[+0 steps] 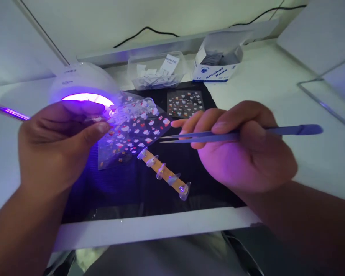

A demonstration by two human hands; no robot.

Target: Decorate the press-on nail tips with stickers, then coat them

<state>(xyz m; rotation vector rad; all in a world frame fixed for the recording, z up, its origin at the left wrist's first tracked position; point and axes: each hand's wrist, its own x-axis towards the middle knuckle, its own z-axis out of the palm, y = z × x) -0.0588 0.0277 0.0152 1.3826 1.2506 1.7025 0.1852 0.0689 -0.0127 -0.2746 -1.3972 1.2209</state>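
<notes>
- White table (pixel 264 92), black mat (pixel 112 197) on it; cable (pixel 146 28) behind at 12.
- Glowing lamp (pixel 84 78) at 10, opening partly blocked by left hand (pixel 57 147).
- Left: thumb and fingers close together near the lamp; can't tell what's in the pinch.
- Right hand (pixel 244 153), 3: narrow grip on tweezers (pixel 287 130), tips slightly apart, pointing to 9.
- Printed clear sheets (pixel 135 132), 11; small printed sheet (pixel 185 102), 1.
- Tan strip (pixel 165 172) with clear pieces, 5.
- Packet tub (pixel 131 73), 12; Alcohol Pads box (pixel 212 74), 1.
</notes>
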